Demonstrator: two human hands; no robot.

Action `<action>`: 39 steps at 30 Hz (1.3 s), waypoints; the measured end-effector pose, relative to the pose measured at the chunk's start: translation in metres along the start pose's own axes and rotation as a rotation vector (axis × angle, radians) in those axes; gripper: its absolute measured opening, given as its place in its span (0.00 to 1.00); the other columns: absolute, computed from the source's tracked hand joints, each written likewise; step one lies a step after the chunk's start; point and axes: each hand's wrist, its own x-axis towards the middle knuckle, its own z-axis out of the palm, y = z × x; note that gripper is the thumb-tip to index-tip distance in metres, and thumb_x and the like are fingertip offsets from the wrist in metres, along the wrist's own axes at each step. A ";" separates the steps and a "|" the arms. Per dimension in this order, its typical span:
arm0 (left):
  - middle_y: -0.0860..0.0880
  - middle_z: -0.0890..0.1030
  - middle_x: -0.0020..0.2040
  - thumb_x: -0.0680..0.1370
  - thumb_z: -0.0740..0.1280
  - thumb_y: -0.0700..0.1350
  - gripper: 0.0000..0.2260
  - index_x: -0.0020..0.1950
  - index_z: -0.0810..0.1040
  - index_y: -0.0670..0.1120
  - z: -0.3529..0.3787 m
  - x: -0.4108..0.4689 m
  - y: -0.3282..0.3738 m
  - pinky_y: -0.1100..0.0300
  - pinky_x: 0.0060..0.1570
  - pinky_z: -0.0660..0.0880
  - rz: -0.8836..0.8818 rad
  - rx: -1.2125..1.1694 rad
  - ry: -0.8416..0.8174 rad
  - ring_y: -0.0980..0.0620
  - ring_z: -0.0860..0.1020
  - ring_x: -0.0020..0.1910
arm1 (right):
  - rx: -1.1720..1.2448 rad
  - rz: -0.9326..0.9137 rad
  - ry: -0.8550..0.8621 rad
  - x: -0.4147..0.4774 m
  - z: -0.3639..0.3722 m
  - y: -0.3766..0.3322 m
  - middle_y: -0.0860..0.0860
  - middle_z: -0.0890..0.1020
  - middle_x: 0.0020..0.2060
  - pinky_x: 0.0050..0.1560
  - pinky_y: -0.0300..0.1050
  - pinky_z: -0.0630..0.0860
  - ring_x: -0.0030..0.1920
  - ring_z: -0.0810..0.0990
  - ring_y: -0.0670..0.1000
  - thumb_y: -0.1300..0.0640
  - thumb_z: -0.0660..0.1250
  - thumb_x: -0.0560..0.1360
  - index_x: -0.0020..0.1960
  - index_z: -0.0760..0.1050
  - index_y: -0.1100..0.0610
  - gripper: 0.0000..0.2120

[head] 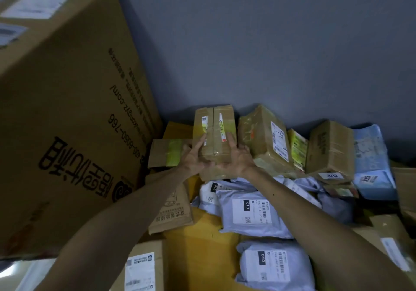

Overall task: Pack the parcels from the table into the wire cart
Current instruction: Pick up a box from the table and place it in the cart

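Upright taped brown parcel (213,133) amid heaped parcels (254,209)

The large cardboard box (67,110) runs off the left and top edges, its labels (38,1) blurred. The left hand (193,158) and right hand (236,160) cover the near end of the taped parcel (213,128).
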 end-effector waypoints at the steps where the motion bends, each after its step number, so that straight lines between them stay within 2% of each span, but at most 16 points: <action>1: 0.45 0.60 0.72 0.63 0.81 0.50 0.50 0.74 0.54 0.73 0.003 0.011 -0.011 0.48 0.75 0.60 0.015 -0.003 -0.006 0.42 0.62 0.73 | -0.008 -0.006 0.000 0.003 0.003 0.001 0.64 0.61 0.74 0.72 0.52 0.61 0.71 0.62 0.65 0.40 0.73 0.71 0.80 0.34 0.48 0.55; 3: 0.51 0.64 0.75 0.60 0.80 0.53 0.50 0.70 0.54 0.77 0.008 0.027 -0.028 0.45 0.76 0.59 0.056 -0.015 -0.032 0.46 0.62 0.76 | -0.020 -0.012 -0.012 0.009 0.004 0.004 0.65 0.61 0.74 0.73 0.53 0.61 0.71 0.62 0.66 0.39 0.72 0.71 0.80 0.34 0.48 0.55; 5: 0.52 0.67 0.75 0.69 0.78 0.44 0.45 0.76 0.57 0.66 0.004 0.019 -0.019 0.53 0.75 0.61 0.082 -0.048 -0.045 0.49 0.64 0.75 | -0.038 -0.016 -0.038 0.013 0.006 0.005 0.65 0.61 0.74 0.73 0.53 0.60 0.72 0.62 0.66 0.40 0.71 0.72 0.79 0.34 0.47 0.54; 7: 0.47 0.73 0.71 0.77 0.71 0.41 0.27 0.74 0.68 0.51 0.009 0.013 -0.009 0.61 0.65 0.70 0.132 -0.077 0.033 0.47 0.73 0.68 | -0.043 -0.013 -0.032 0.015 0.012 0.004 0.66 0.63 0.73 0.73 0.53 0.60 0.71 0.63 0.67 0.40 0.71 0.73 0.79 0.34 0.46 0.53; 9: 0.43 0.81 0.59 0.80 0.67 0.46 0.12 0.63 0.77 0.44 0.011 0.003 0.012 0.55 0.49 0.80 0.122 -0.261 0.054 0.46 0.82 0.51 | -0.033 -0.004 0.021 0.016 0.020 0.005 0.65 0.65 0.71 0.72 0.52 0.61 0.69 0.66 0.65 0.44 0.71 0.74 0.79 0.34 0.46 0.52; 10: 0.43 0.83 0.54 0.81 0.66 0.46 0.12 0.61 0.78 0.43 0.011 -0.001 0.014 0.55 0.41 0.81 0.141 -0.368 0.038 0.46 0.84 0.46 | -0.019 -0.001 0.043 0.015 0.021 0.006 0.64 0.67 0.70 0.71 0.52 0.62 0.68 0.66 0.64 0.46 0.71 0.75 0.80 0.35 0.46 0.51; 12: 0.43 0.82 0.58 0.81 0.65 0.46 0.15 0.66 0.76 0.41 0.009 -0.006 0.024 0.59 0.36 0.82 0.148 -0.336 0.041 0.47 0.83 0.51 | 0.007 -0.017 0.058 0.011 0.017 0.010 0.63 0.68 0.68 0.70 0.51 0.62 0.66 0.67 0.63 0.46 0.70 0.75 0.80 0.35 0.47 0.50; 15: 0.51 0.73 0.66 0.83 0.64 0.48 0.21 0.74 0.68 0.45 0.008 -0.004 0.025 0.70 0.38 0.78 0.170 -0.148 0.088 0.51 0.74 0.64 | 0.046 -0.039 0.071 0.004 0.002 0.013 0.64 0.69 0.68 0.71 0.52 0.62 0.67 0.67 0.64 0.43 0.69 0.75 0.80 0.36 0.49 0.49; 16: 0.50 0.73 0.68 0.81 0.65 0.53 0.23 0.75 0.67 0.49 0.006 -0.001 0.025 0.67 0.44 0.79 0.188 -0.105 0.105 0.50 0.72 0.68 | 0.069 -0.035 0.077 0.001 -0.004 0.014 0.64 0.69 0.68 0.70 0.52 0.63 0.67 0.66 0.64 0.44 0.69 0.75 0.80 0.36 0.48 0.49; 18: 0.51 0.70 0.72 0.73 0.73 0.59 0.33 0.75 0.65 0.59 0.000 -0.004 0.028 0.55 0.63 0.75 0.185 -0.092 0.028 0.48 0.68 0.73 | 0.110 -0.035 0.084 -0.005 -0.016 0.014 0.63 0.69 0.68 0.70 0.52 0.65 0.68 0.65 0.64 0.46 0.69 0.76 0.80 0.35 0.47 0.49; 20: 0.50 0.65 0.75 0.68 0.79 0.53 0.43 0.77 0.60 0.64 -0.007 -0.009 0.033 0.51 0.72 0.66 0.184 0.001 0.040 0.48 0.64 0.75 | 0.137 -0.047 0.083 -0.013 -0.026 0.010 0.64 0.68 0.68 0.70 0.53 0.67 0.69 0.66 0.63 0.48 0.70 0.76 0.79 0.34 0.45 0.49; 22: 0.49 0.63 0.76 0.69 0.79 0.47 0.45 0.78 0.57 0.63 -0.017 -0.022 0.050 0.54 0.73 0.63 0.174 0.024 0.066 0.48 0.63 0.75 | 0.170 -0.071 0.107 -0.023 -0.036 0.004 0.63 0.67 0.69 0.69 0.53 0.69 0.67 0.70 0.61 0.49 0.70 0.76 0.79 0.34 0.45 0.49; 25: 0.48 0.62 0.76 0.70 0.78 0.48 0.46 0.79 0.53 0.63 -0.030 -0.043 0.075 0.51 0.74 0.63 0.192 0.118 0.088 0.47 0.62 0.74 | 0.225 -0.104 0.149 -0.042 -0.053 -0.007 0.61 0.66 0.70 0.66 0.48 0.70 0.65 0.74 0.58 0.51 0.70 0.77 0.79 0.35 0.44 0.49; 28: 0.46 0.62 0.76 0.70 0.79 0.49 0.47 0.79 0.52 0.64 -0.039 -0.061 0.092 0.51 0.74 0.62 0.223 0.223 0.151 0.45 0.62 0.75 | 0.260 -0.148 0.193 -0.062 -0.070 -0.014 0.60 0.66 0.71 0.65 0.47 0.70 0.67 0.73 0.58 0.51 0.72 0.76 0.80 0.36 0.45 0.50; 33: 0.46 0.60 0.78 0.71 0.77 0.48 0.46 0.79 0.51 0.64 -0.045 -0.100 0.117 0.50 0.75 0.58 0.271 0.233 0.203 0.44 0.58 0.76 | 0.313 -0.209 0.269 -0.101 -0.090 -0.022 0.57 0.68 0.73 0.67 0.48 0.69 0.69 0.72 0.58 0.53 0.75 0.73 0.81 0.40 0.47 0.52; 39: 0.46 0.61 0.77 0.71 0.77 0.50 0.45 0.78 0.52 0.66 -0.060 -0.139 0.143 0.51 0.74 0.57 0.382 0.300 0.191 0.42 0.58 0.76 | 0.331 -0.220 0.350 -0.150 -0.112 -0.028 0.59 0.66 0.73 0.70 0.49 0.67 0.70 0.70 0.58 0.57 0.74 0.74 0.81 0.41 0.46 0.50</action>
